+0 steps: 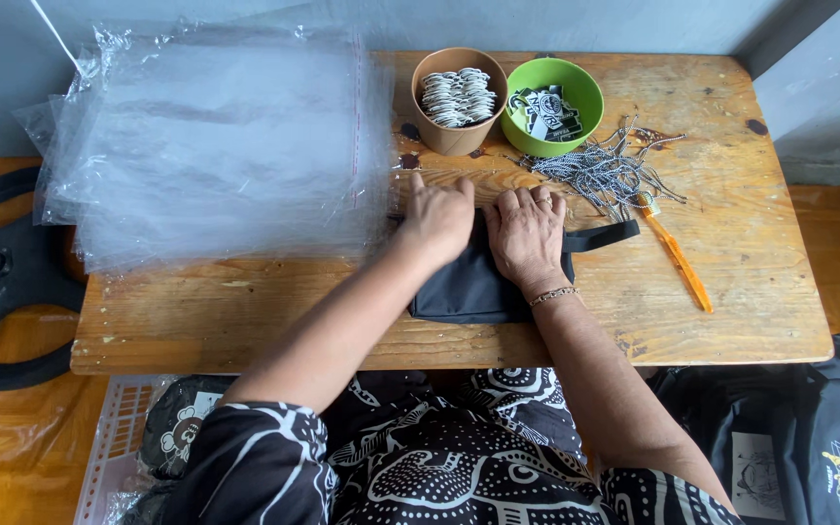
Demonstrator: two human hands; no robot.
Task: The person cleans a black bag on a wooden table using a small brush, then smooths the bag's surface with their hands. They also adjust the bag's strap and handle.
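Hands first: I see my left hand (437, 216) and my right hand (527, 233) lying side by side, palms down, on a black fabric pouch (473, 284) near the middle of the worktop's (731, 292) front edge. Both are flat with fingers loosely spread, pressing the cloth rather than pinching it; the left covers the pouch's top left part, the right its upper middle. A black strap (603, 235) runs out from under my right hand toward the right.

Just behind my hands, toward the back edge, stand a brown paper cup (457, 134) filled with white looped cords and, touching it on the right, a green bowl (554, 105) holding black-and-white tags. To the right of my right hand lies a loose heap of black-and-white strings (603, 175), and beside it an orange utility knife (681, 262) pointing at the front right corner. A stack of clear plastic bags (216, 146) covers the worktop's left part and overhangs its left edge.
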